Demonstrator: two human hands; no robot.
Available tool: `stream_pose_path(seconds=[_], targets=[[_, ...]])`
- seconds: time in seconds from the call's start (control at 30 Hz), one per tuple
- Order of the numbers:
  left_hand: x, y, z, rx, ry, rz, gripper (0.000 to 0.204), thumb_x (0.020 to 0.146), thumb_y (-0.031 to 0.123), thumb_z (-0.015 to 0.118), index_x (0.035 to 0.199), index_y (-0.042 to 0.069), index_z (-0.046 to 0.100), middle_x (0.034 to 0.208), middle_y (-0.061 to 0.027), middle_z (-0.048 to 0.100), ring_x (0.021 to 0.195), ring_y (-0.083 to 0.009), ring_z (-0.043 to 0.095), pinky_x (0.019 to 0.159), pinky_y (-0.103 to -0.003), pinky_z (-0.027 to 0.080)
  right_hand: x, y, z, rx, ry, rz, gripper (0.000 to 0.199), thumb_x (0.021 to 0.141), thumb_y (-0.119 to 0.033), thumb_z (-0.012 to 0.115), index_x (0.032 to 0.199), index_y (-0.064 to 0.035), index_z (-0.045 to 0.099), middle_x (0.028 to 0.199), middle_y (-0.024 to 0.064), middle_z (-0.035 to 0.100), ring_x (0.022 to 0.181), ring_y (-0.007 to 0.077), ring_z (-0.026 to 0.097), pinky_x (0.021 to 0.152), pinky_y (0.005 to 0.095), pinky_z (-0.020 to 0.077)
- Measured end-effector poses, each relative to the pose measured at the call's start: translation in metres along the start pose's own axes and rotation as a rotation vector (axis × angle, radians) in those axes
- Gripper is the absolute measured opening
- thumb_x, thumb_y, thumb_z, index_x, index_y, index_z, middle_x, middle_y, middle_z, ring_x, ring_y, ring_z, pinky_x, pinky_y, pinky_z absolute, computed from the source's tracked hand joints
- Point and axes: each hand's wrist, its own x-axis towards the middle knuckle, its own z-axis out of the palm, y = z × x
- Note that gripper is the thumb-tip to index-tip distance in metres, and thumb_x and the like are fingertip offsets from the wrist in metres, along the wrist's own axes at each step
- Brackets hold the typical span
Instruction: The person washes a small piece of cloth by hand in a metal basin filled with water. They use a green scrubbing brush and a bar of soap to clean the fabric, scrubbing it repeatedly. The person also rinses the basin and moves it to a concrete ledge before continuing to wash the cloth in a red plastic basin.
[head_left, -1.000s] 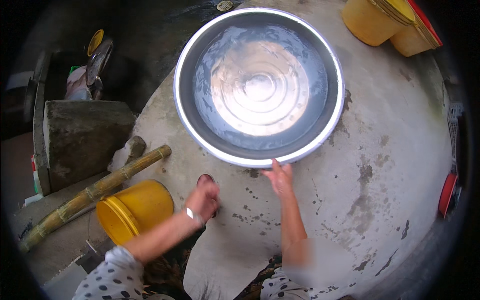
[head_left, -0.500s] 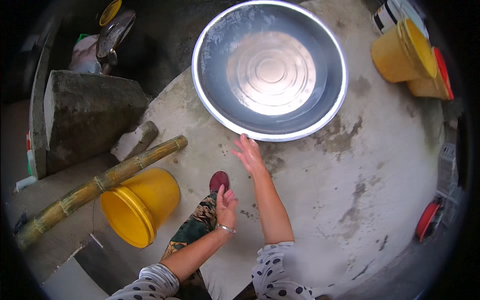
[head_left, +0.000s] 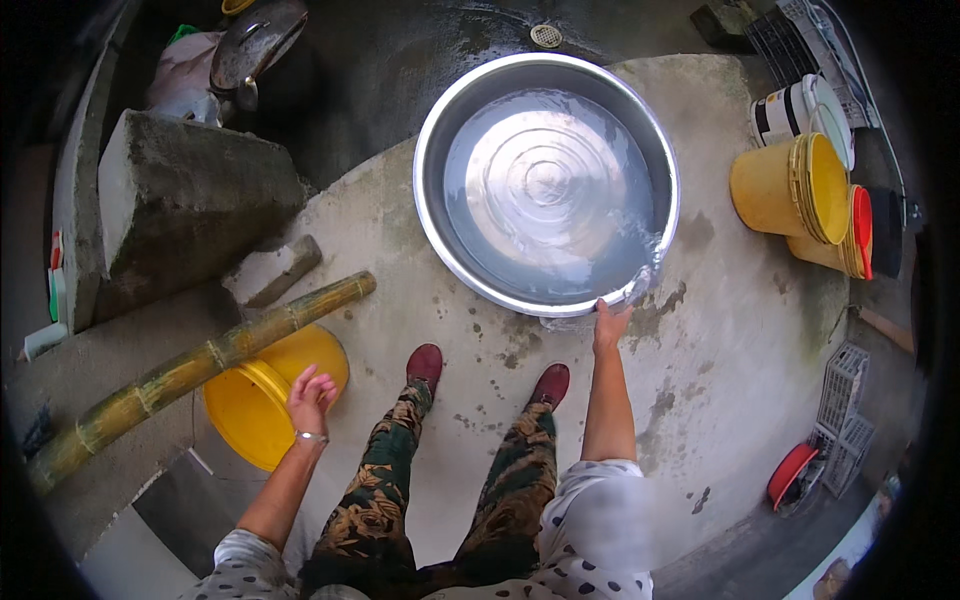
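A wide metal basin [head_left: 433,222] stands on the concrete floor in front of me, with clear water [head_left: 500,250] in it. My right hand [head_left: 612,322] is closed on its near rim, right of the middle; the fingers are partly hidden by the rim. Beside that hand, water splashes up at the rim, and some runs over the near edge. My left hand [head_left: 312,393] holds nothing, its fingers loosely bent and apart. It hovers over the yellow bucket [head_left: 235,415] lying on its side at the left.
A bamboo pole [head_left: 210,355] lies across the left, near a concrete block [head_left: 200,200] and a smaller stone piece [head_left: 275,270]. Yellow buckets [head_left: 775,190] and a white bucket [head_left: 785,112] stand at the far right. Below them are grey crates [head_left: 842,385] and a red basin [head_left: 792,473].
My right hand has taken hold of the basin's rim, and the water is now sloshing over there. My left hand has swung left, toward the yellow bucket. Both my shoes now show.
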Motion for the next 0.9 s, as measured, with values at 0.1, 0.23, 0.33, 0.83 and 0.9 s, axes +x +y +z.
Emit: stream_pose_path(seconds=[0.1, 0.23, 0.33, 0.83, 0.9], targets=[[-0.022, -0.021, -0.038, 0.092, 0.1, -0.011, 0.025, 0.085, 0.01, 0.049, 0.11, 0.005, 0.05, 0.083, -0.0054, 0.059, 0.07, -0.0118, 0.056, 0.066, -0.025, 0.05, 0.007, -0.004, -0.003, -0.188, 0.038, 0.011, 0.098, 0.066, -0.022, 0.072, 0.131, 0.0117, 0.006, 0.134, 0.0295, 0.021, 0.126, 0.0352, 0.024, 0.104, 0.0339, 0.0195], [-0.087, -0.047, -0.075, 0.144, 0.187, -0.108, 0.026, 0.085, 0.008, 0.048, 0.11, 0.004, 0.05, 0.082, -0.0054, 0.059, 0.069, -0.0112, 0.056, 0.064, -0.025, 0.05, -0.017, -0.046, -0.006, -0.612, 0.2, -0.472, 0.066, 0.069, -0.019, 0.068, 0.122, 0.003, 0.036, 0.121, 0.0235, 0.041, 0.11, 0.0358, 0.04, 0.093, 0.0396, 0.0305], [-0.137, -0.067, -0.095, 0.193, 0.24, -0.161, 0.026, 0.084, 0.007, 0.046, 0.109, 0.001, 0.049, 0.08, -0.0055, 0.058, 0.066, -0.0106, 0.055, 0.061, -0.024, 0.049, -0.013, -0.06, -0.021, -0.718, -0.112, -0.858, 0.017, 0.079, -0.019, 0.054, 0.076, -0.0035, 0.061, 0.094, 0.0138, 0.056, 0.085, 0.03, 0.049, 0.074, 0.0399, 0.036], [-0.134, -0.072, -0.049, 0.428, -0.159, -0.098, 0.024, 0.085, 0.0, 0.043, 0.106, 0.003, 0.053, 0.079, -0.0053, 0.061, 0.065, -0.0091, 0.054, 0.062, -0.022, 0.047, 0.034, -0.029, 0.01, 0.833, -0.37, 0.497, 0.042, 0.08, -0.002, 0.057, 0.118, -0.0028, 0.042, 0.11, 0.0098, 0.051, 0.097, 0.0227, 0.052, 0.087, 0.0373, 0.0437], [-0.124, -0.054, -0.046, 0.411, -0.21, -0.099, 0.025, 0.084, -0.003, 0.041, 0.105, 0.003, 0.054, 0.079, -0.0052, 0.061, 0.066, -0.0088, 0.055, 0.065, -0.021, 0.047, 0.039, -0.017, 0.008, 0.75, -0.326, 0.415, 0.036, 0.076, 0.0, 0.058, 0.11, 0.0004, 0.045, 0.096, 0.009, 0.055, 0.085, 0.0211, 0.055, 0.076, 0.035, 0.0477]])
